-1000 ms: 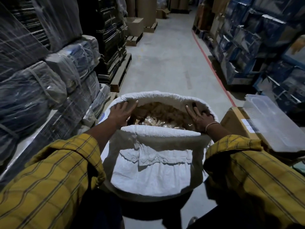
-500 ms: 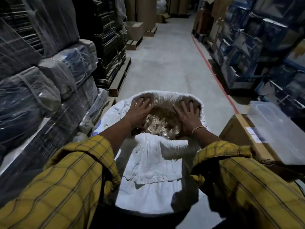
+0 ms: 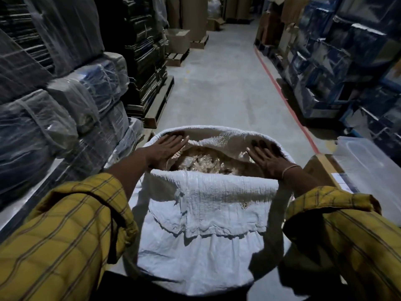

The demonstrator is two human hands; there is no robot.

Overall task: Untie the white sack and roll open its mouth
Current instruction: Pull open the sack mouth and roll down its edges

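1. Head view shows the white sack (image 3: 199,231) standing on the warehouse floor (image 3: 219,88) directly in front of the person, between wrapped pallet stacks (image 3: 65,109) on the left and a cardboard box (image 3: 321,170) just beside it on the right; its mouth is open, no tie shows, and clear packets (image 3: 201,164) fill the inside.
2. Left hand (image 3: 166,146) lies flat on the far-left rim, fingers spread and straight, gripping nothing; right hand (image 3: 268,158) lies the same way on the far-right inner wall, open palm pressed to the fabric.
3. Near rim is already turned over in a thick cuff; the far rim looks thinner, so the step in hand is probably rolling that side down to match.
4. To do it well, hook the fingers over the far edge rather than pressing flat, and turn both sides outward together so the cuff stays level.
5. Roll in small turns; woven fabric like this likely springs back unless creased firmly.
6. Keep the pull outward, not down, or the sack may tip toward the aisle and spill packets.
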